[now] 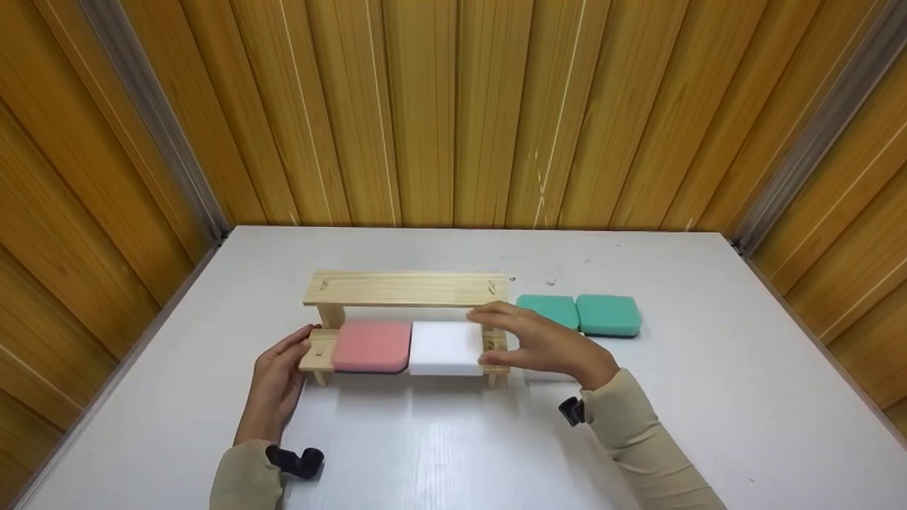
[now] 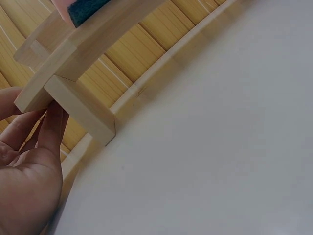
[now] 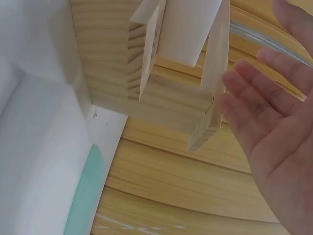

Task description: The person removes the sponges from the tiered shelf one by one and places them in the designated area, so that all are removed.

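1. Leftmost, the left hand (image 1: pixel 276 379) holds the end of the lower plank (image 1: pixel 321 348) of a wooden two-tier rack, thumb above and fingers beneath; clock directions follow the head view, twelve pointing away from the person.
2. That plank's long axis runs from nine to three o'clock. It is pale, straight-grained wood on short square-cut legs, and the matching upper plank (image 1: pixel 404 288) lies at twelve o'clock from it, bare.
3. Next, a pink sponge (image 1: pixel 372 345) sits flat on the lower plank, soft-cornered, with a dark layer beneath.
4. Touching or just beside it at three o'clock is a white block (image 1: pixel 446 346), smooth, matte and crisper-edged, probably foam.
5. The key relation: this block lies at nine o'clock from the right hand (image 1: pixel 542 341), much the nearer one, whose thumb and fingers are spread wide at its right end; whether they touch it I cannot tell.
6. Beyond, on the smooth white tabletop (image 1: pixel 425 453), two rounded teal sponges lie side by side: one (image 1: pixel 551 304) at about twelve o'clock from that hand and partly hidden, the other (image 1: pixel 609 314) at two.
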Demonstrator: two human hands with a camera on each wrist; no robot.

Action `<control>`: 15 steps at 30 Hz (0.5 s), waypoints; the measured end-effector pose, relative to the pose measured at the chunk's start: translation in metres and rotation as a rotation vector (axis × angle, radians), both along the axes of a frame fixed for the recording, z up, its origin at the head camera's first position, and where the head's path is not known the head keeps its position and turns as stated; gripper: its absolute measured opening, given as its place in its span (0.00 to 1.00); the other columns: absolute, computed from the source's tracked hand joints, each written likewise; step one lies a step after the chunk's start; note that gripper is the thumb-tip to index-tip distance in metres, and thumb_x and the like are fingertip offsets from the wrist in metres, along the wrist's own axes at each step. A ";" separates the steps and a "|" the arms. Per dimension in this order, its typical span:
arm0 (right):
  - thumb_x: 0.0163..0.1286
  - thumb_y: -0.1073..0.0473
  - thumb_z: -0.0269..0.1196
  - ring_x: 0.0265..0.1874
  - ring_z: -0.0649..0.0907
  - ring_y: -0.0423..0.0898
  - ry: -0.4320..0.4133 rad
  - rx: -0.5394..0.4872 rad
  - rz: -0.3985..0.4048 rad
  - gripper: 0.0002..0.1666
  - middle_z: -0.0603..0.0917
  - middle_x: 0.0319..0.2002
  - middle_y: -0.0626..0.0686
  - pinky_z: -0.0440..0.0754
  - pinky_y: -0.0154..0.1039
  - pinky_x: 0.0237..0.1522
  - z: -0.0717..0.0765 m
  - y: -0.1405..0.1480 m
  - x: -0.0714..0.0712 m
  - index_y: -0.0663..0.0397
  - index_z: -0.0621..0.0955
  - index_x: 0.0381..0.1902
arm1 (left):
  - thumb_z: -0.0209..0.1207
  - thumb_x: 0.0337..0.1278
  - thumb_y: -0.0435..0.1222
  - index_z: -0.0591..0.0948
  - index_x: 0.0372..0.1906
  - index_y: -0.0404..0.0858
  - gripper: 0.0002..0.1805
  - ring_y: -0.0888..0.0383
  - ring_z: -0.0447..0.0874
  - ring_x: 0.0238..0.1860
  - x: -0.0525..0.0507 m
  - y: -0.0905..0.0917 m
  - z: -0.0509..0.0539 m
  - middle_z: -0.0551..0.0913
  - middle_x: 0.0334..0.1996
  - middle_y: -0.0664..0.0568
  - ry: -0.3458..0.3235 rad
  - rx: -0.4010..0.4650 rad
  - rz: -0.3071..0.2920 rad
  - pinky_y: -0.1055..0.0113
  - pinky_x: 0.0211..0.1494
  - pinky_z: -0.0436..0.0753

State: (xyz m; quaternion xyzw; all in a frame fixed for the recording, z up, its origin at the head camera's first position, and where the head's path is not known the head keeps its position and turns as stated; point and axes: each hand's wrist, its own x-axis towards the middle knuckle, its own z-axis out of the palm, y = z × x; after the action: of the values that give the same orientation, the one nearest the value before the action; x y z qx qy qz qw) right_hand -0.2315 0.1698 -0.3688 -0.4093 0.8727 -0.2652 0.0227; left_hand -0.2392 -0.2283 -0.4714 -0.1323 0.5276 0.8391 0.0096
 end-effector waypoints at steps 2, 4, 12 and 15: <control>0.65 0.43 0.63 0.67 0.71 0.51 -0.015 0.022 -0.001 0.39 0.69 0.68 0.50 0.72 0.51 0.69 0.000 -0.004 0.000 0.50 0.68 0.70 | 0.55 0.63 0.28 0.67 0.67 0.32 0.27 0.56 0.65 0.71 0.000 0.000 0.000 0.65 0.71 0.47 -0.002 -0.004 -0.005 0.74 0.64 0.77; 0.65 0.42 0.63 0.68 0.69 0.52 -0.021 0.040 -0.003 0.40 0.68 0.69 0.50 0.70 0.52 0.69 -0.001 -0.008 -0.001 0.50 0.67 0.70 | 0.55 0.63 0.28 0.66 0.68 0.32 0.28 0.57 0.65 0.70 -0.001 0.000 0.000 0.65 0.71 0.47 -0.003 -0.008 -0.011 0.75 0.64 0.76; 0.64 0.44 0.65 0.69 0.68 0.51 -0.043 0.079 -0.005 0.39 0.68 0.69 0.49 0.69 0.51 0.70 -0.003 -0.022 -0.004 0.50 0.68 0.70 | 0.55 0.63 0.27 0.66 0.68 0.32 0.28 0.57 0.66 0.70 -0.001 0.001 0.000 0.66 0.70 0.47 -0.005 -0.006 -0.005 0.74 0.64 0.77; 0.63 0.44 0.65 0.69 0.67 0.51 -0.028 0.099 0.001 0.39 0.68 0.69 0.49 0.69 0.50 0.70 -0.002 -0.026 -0.005 0.50 0.68 0.69 | 0.56 0.63 0.28 0.66 0.68 0.33 0.28 0.57 0.66 0.70 -0.001 0.000 0.001 0.65 0.71 0.47 -0.001 -0.001 -0.009 0.74 0.64 0.76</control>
State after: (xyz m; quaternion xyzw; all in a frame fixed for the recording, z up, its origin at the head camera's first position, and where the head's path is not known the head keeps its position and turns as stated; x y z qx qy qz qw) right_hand -0.2365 0.1441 -0.3711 -0.4045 0.8841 -0.2275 0.0553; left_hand -0.2403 -0.2280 -0.4706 -0.1304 0.5286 0.8387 0.0138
